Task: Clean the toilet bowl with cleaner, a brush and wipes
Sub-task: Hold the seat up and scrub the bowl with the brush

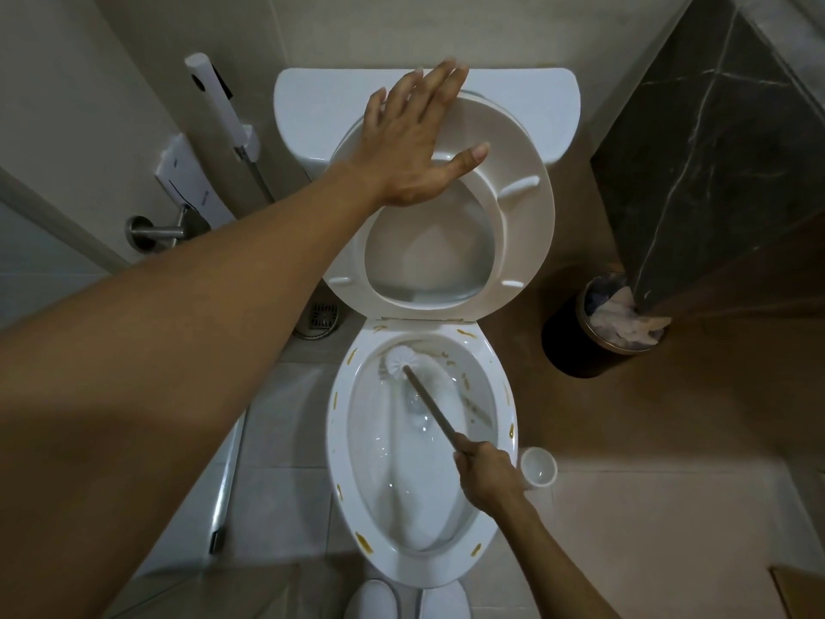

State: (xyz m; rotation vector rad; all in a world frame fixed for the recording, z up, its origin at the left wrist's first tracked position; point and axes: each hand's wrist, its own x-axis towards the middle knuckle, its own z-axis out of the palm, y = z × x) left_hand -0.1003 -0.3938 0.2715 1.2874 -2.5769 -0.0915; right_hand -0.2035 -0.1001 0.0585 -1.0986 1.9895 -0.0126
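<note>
Brush point(398, 358) in bowl point(419, 520) | right hand point(484, 473) grips handle | left hand point(413, 140) flat on seat point(522, 225)

- I count one toilet bowl point(402, 498), with one raised seat point(522, 243).
- One cistern point(312, 109) behind it.
- One brush point(399, 358) in the bowl.
- One brush holder point(539, 467) on the floor.
- One dark waste bin point(576, 346).
- One bidet sprayer point(214, 100) on the wall.
- One floor drain point(323, 315).
- Two hands of mine: left hand point(415, 145), right hand point(486, 473).
- Two white slippers point(372, 600).
</note>
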